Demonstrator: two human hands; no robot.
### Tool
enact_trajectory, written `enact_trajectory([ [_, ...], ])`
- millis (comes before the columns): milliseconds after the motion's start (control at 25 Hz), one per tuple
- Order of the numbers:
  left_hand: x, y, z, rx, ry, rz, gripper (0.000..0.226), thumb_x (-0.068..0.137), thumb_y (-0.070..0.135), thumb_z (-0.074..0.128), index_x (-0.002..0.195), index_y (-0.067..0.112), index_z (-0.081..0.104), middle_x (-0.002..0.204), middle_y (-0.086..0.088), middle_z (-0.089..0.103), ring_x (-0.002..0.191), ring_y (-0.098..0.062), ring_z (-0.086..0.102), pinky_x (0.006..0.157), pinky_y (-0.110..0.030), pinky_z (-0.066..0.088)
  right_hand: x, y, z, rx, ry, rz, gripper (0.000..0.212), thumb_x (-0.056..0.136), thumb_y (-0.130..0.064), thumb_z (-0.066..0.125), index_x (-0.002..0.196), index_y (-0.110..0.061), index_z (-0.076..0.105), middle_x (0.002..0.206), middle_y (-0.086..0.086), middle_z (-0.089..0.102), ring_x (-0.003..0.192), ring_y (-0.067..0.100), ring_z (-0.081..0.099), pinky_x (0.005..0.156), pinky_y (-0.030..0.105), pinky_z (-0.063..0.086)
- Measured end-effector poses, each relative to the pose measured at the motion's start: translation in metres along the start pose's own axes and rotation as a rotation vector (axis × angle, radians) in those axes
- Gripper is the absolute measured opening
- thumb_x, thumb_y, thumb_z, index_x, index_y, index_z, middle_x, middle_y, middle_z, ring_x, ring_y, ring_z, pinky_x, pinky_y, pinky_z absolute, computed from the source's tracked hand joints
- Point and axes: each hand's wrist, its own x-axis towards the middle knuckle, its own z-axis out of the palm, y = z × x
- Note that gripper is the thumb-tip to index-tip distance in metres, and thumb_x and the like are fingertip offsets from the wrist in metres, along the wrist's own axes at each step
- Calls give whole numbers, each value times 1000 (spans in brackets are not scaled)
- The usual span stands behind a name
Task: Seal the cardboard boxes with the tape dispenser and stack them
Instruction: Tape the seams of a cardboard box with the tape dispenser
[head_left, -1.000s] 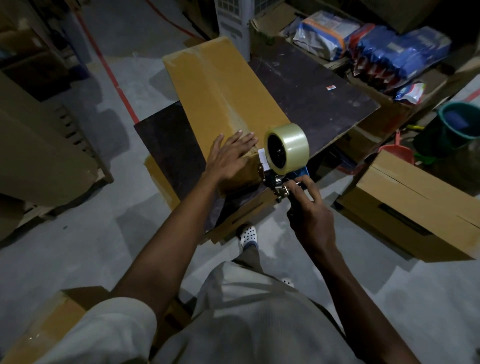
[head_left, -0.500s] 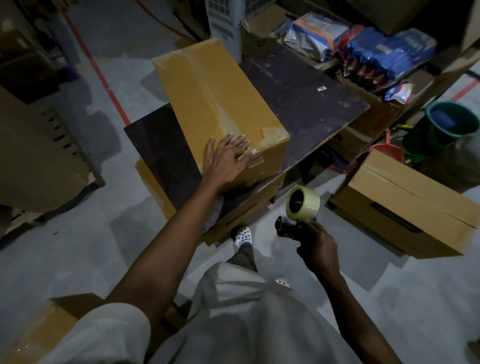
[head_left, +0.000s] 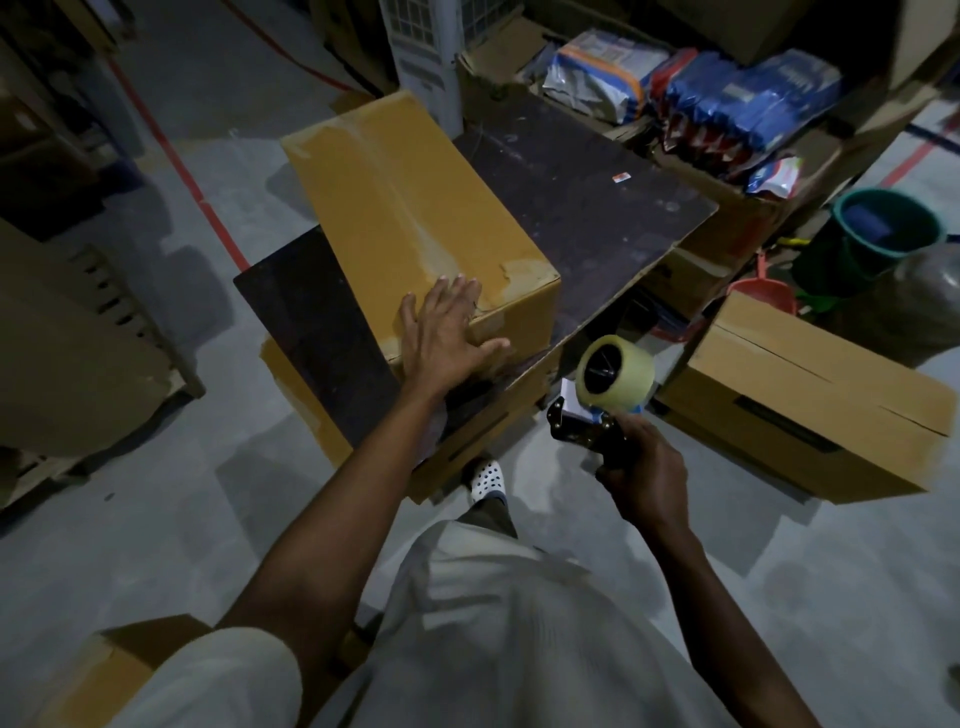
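A long brown cardboard box (head_left: 410, 208) lies on a dark board (head_left: 587, 208), with a strip of clear tape along its top seam. My left hand (head_left: 447, 332) presses flat on the box's near end, fingers straight and thumb over the front face. My right hand (head_left: 641, 467) grips the handle of the tape dispenser (head_left: 602, 395), held in the air to the right of the box, below the board's edge. Its clear tape roll (head_left: 615, 371) points up. A second closed cardboard box (head_left: 810, 395) sits on the floor at the right.
Another box (head_left: 467, 441) supports the board from below. Bags of goods (head_left: 727, 98) fill open cartons at the back right. A green bucket (head_left: 883, 228) and a red dustpan (head_left: 763, 291) stand at the right. A box (head_left: 114, 670) is at the lower left. Flat cardboard (head_left: 67, 343) leans left.
My right hand has pulled the tape dispenser off the box's near end, down and to the right. My left hand has stayed pressed on the box.
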Motion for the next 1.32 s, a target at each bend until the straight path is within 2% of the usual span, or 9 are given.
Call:
enact_trajectory([
  [120,-11,-19,-16,-321,374,-408,67,88,64,60,144,27,53,158,-1,42,148,-24,32,118,-58,23,-1,-17,-13,109,33,26,75,73,2,86,133,-34,61,117,-11,63,95,17,68,74,35,60],
  [280,-23,-40,-21,-1110,56,-1125,97,82,69,68,158,22,29,163,-8,29,147,-37,31,110,-60,38,-3,-40,-25,293,15,76,82,77,6,82,130,-49,51,121,-3,59,57,26,69,40,32,53],
  [640,-19,15,-4,-1383,223,-1308,86,91,74,47,150,14,32,153,-13,39,132,-41,47,98,-67,46,5,-55,-34,389,-11,70,81,80,4,81,136,-45,49,135,16,60,49,21,67,38,28,51],
  [760,-15,56,17,-1329,173,-1265,108,78,88,39,153,12,24,156,-13,32,135,-38,44,107,-52,41,4,-62,-41,409,17,12,81,80,4,81,137,-45,51,134,10,61,49,22,67,38,29,51],
  [920,-22,100,49,-1438,-183,-1151,68,92,76,44,128,18,43,137,-13,51,119,-31,55,101,-45,46,2,-79,-52,475,52,-41,82,80,6,80,133,-51,53,122,7,66,48,23,65,36,27,48],
  [1000,-33,105,46,-1481,-559,-919,31,106,43,42,121,17,49,133,-15,57,115,-30,58,100,-42,49,5,-86,-56,525,58,-40,82,81,6,79,131,-53,53,108,10,71,46,24,64,35,28,47],
  [1080,-42,107,39,-1364,-654,-672,12,103,7,48,110,13,57,116,-12,63,98,-18,62,93,-33,53,10,-91,-58,584,59,-20,83,81,8,79,130,-53,53,90,10,73,43,26,62,34,31,46],
  [1240,-25,81,12,-977,256,-307,19,80,1,49,77,5,67,78,-11,67,76,-25,61,71,-41,53,30,-98,-54,724,31,39,85,78,9,81,138,-46,54,78,14,74,45,39,60,36,37,45],
  [1320,14,45,1,-798,527,-196,21,75,3,49,71,13,67,76,-1,65,79,-25,57,73,-39,47,44,-103,-50,789,-18,70,84,77,8,81,138,-43,57,82,18,74,48,44,59,41,40,45],
])
